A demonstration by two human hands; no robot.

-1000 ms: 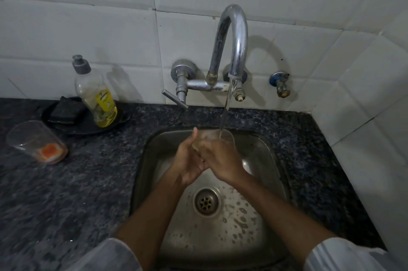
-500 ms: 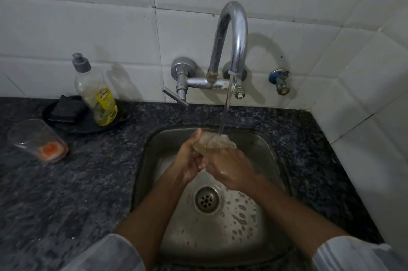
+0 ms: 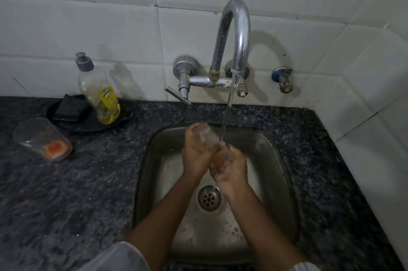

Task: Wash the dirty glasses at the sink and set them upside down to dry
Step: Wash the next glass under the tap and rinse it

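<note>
Holding a clear glass (image 3: pixel 204 136) under running water, both hands (image 3: pixel 196 156) gripping.

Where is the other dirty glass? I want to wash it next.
In the head view the dirty glass stands on the counter at far left, left of the sink, just in front of the soap bottle.

Both hands cover most of the blurred glass (image 3: pixel 204 136); its rim is hidden.
</note>
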